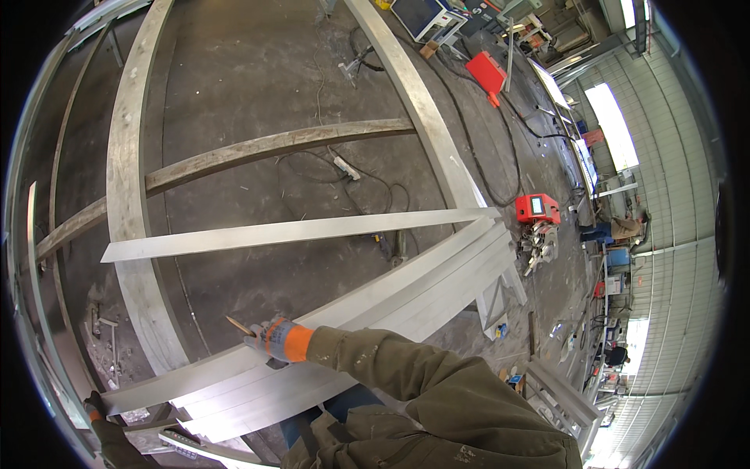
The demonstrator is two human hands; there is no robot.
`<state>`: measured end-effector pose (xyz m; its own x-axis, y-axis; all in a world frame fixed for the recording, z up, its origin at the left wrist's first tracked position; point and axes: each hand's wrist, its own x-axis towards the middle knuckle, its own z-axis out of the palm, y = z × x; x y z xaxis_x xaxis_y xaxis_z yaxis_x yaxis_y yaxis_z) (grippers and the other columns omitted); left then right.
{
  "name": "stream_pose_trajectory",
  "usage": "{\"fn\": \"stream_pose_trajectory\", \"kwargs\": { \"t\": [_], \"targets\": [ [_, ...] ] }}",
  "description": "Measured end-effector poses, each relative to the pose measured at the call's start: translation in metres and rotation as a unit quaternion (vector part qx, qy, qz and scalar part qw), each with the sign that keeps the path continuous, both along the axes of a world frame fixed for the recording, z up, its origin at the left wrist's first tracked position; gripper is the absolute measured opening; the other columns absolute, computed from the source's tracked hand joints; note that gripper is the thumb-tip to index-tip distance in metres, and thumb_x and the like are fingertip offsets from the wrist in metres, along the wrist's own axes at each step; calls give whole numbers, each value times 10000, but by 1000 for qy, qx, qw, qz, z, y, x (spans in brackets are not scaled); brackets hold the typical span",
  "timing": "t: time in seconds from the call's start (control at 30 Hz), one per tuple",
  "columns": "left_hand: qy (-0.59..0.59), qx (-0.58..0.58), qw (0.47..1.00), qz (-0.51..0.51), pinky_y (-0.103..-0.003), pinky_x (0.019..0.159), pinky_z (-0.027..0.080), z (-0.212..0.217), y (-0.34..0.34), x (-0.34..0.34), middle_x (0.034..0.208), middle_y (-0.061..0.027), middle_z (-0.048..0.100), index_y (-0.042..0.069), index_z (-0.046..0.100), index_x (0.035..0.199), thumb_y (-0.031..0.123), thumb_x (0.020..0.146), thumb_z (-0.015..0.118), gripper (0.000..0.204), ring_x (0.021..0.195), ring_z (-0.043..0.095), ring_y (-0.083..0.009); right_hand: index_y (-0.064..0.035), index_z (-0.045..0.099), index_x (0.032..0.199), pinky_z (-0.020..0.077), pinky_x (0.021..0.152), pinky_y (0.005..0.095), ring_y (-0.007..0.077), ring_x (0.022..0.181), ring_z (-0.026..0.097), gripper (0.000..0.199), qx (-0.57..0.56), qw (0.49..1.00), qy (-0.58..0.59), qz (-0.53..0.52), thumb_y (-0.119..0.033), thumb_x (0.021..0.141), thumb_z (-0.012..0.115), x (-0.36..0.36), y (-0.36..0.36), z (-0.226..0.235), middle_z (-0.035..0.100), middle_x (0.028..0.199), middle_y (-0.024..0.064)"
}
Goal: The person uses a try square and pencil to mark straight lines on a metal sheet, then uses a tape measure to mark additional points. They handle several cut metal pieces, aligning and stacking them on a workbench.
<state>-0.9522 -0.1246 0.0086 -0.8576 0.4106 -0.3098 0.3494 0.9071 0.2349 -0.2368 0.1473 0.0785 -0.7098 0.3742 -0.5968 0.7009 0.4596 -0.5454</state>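
Right hand [269, 338], gloved w/ orange cuff, grip closed on a thin pencil-like marker [239, 325], tip just above the stacked metal strips [406, 293], prob. positioned for marking. Left hand [95, 405] sits at the stack's near end, likely steadying it; can't tell its grip. One long flat bar [297, 231] lies across the curved steel frame [129, 195].
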Motion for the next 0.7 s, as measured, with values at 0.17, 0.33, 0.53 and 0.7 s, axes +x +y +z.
{"fn": "stream_pose_trajectory", "kwargs": {
  "t": [0.17,0.33,0.53,0.7],
  "targets": [
    [3,16,999,-28,-514,601,482,6,4,-7,770,-217,702,-117,699,889,498,871,606,622,717,682,-300,-77,585,1261,551,808,477,351,893,698,451,84,994,62,26,-428,1063,383,0,-8,-18,704,957,178],
    [-26,-3,1000,-5,-516,597,465,-5,18,-8,778,-198,699,-92,701,868,523,864,588,625,691,655,-286,-69,595,1227,561,812,456,335,949,683,340,-59,996,-39,-51,-326,1057,451,5,16,1,656,1003,142],
    [-21,27,999,-31,-484,672,500,-45,25,24,867,-186,716,-29,723,951,434,896,587,486,754,659,-263,-69,598,1212,568,795,452,312,891,694,387,-138,972,-46,-184,-390,1053,453,40,36,1,681,1000,166],
    [-54,54,989,-128,-471,733,529,-84,31,92,913,-176,728,30,733,1035,353,959,545,381,810,683,-255,-46,616,1092,559,692,413,253,760,672,278,147,988,-30,46,-296,1030,513,108,28,-64,651,841,127]
  ]
}}
